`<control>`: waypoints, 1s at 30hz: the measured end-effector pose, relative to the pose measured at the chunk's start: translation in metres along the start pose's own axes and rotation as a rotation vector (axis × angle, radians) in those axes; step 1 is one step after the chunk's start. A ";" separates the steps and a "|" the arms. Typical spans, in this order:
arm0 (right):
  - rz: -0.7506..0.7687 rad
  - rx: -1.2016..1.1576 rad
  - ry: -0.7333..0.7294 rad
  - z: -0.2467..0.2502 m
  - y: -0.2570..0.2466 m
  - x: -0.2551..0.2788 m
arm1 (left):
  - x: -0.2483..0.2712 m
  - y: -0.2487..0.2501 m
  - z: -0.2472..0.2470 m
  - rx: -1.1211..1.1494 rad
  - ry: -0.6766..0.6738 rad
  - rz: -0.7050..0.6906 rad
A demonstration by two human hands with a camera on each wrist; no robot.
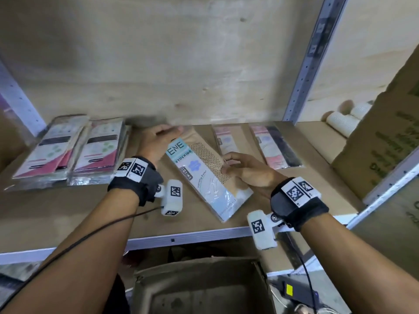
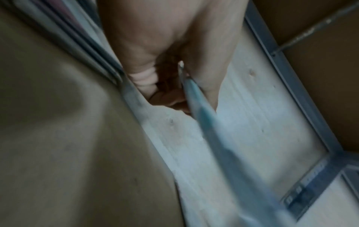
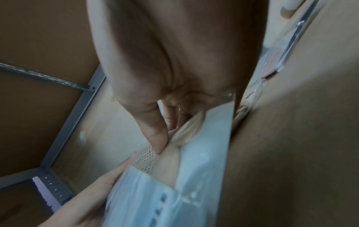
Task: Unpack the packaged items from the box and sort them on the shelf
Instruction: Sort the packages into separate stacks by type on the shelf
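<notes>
A light blue stocking pack with beige mesh hosiery showing lies slantwise, low over the brown shelf board. My left hand holds its far top corner; in the left wrist view the pack's blue edge runs between thumb and fingers. My right hand pinches the pack's right edge, thumb on the mesh and fingers underneath. The open cardboard box stands below the shelf edge; its inside looks dark. Whether the pack touches the board I cannot tell.
Two stacks of pink-and-red packs lie on the shelf's left. Two darker packs lie behind my right hand. A large printed carton and white rolls fill the neighbouring bay past the grey upright.
</notes>
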State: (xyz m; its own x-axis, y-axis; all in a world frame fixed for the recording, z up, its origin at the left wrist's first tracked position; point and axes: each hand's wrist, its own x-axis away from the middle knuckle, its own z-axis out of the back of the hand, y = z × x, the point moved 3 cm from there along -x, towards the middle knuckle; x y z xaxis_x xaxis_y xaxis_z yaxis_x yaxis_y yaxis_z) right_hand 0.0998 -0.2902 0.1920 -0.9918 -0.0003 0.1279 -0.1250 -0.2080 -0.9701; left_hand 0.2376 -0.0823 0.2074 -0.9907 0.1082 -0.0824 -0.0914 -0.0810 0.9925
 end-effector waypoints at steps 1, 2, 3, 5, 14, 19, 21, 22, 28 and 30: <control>0.004 0.005 -0.008 0.003 0.000 0.001 | -0.002 -0.001 0.000 -0.049 -0.016 -0.026; 0.009 0.001 -0.013 0.007 0.001 0.002 | -0.003 -0.002 -0.001 -0.092 -0.036 -0.046; 0.013 -0.002 -0.021 0.011 0.001 0.004 | -0.004 -0.001 -0.002 -0.136 -0.047 -0.055; 0.012 0.006 -0.046 0.020 0.001 0.009 | -0.006 0.001 -0.003 -0.222 -0.069 -0.038; 0.002 0.111 -0.157 0.041 0.005 0.025 | 0.017 0.006 -0.012 -0.208 -0.403 0.141; 0.030 0.052 -0.164 0.038 0.006 0.028 | 0.020 -0.004 -0.010 -0.013 -0.439 0.221; 0.027 0.068 -0.158 0.035 0.007 0.029 | 0.022 -0.009 -0.009 -0.002 -0.460 0.241; 0.028 0.083 -0.154 0.034 0.008 0.029 | 0.022 -0.011 -0.008 0.012 -0.472 0.258; 0.007 0.002 -0.045 0.043 0.013 0.026 | 0.021 -0.014 -0.006 0.275 -0.444 0.376; 0.005 -0.069 0.035 0.046 0.017 0.023 | 0.021 -0.013 -0.005 0.374 -0.369 0.405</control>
State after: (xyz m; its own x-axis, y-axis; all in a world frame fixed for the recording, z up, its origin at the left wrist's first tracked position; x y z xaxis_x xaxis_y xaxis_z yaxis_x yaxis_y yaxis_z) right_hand 0.0761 -0.3389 0.1885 -0.9926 0.0331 0.1169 -0.1204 -0.1402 -0.9828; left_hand 0.2173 -0.0844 0.1926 -0.8338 0.4794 0.2737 0.3877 0.1555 0.9086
